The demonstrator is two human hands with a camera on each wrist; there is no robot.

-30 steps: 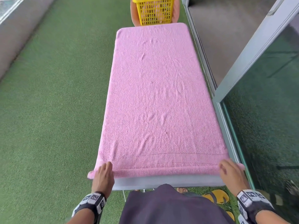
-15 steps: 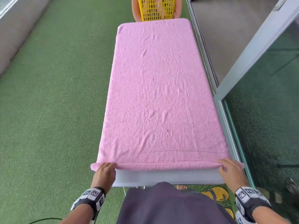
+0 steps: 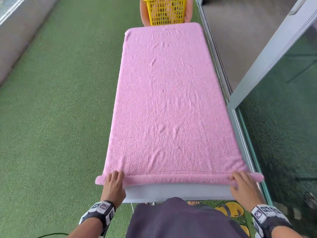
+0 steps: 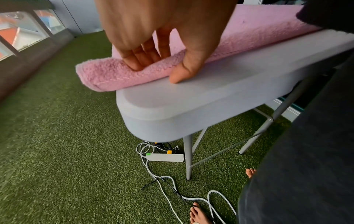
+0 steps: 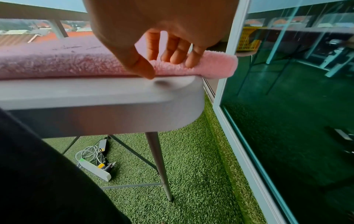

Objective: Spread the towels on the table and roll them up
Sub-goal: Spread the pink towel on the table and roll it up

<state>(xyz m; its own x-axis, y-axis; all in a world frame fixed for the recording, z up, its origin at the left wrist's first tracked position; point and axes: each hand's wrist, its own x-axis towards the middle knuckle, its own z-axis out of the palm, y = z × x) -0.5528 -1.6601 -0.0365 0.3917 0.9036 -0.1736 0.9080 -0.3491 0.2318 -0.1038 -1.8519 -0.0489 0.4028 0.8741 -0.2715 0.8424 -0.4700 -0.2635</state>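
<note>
Change: Where the near hem lay as a single turned-over fold a second ago, it is now a thin tube, so rolling has begun.
Towel: the pink towel (image 3: pixel 169 100) lies spread along the desk (image 3: pixel 178 193), its far end near the yellow basket (image 3: pixel 165 11).
Roll: the first turn (image 3: pixel 176 179) sits at the near edge, its ends overhanging both sides.
Left hand: the left hand (image 3: pixel 114 183) has fingers (image 4: pixel 140 58) bent over the roll's top, thumb at its near side on the desk.
Right hand: the right hand (image 3: pixel 243 188) grips the same way, fingers (image 5: pixel 177 53) curled on the roll.
Basket: contents cannot be made out through the mesh.
</note>
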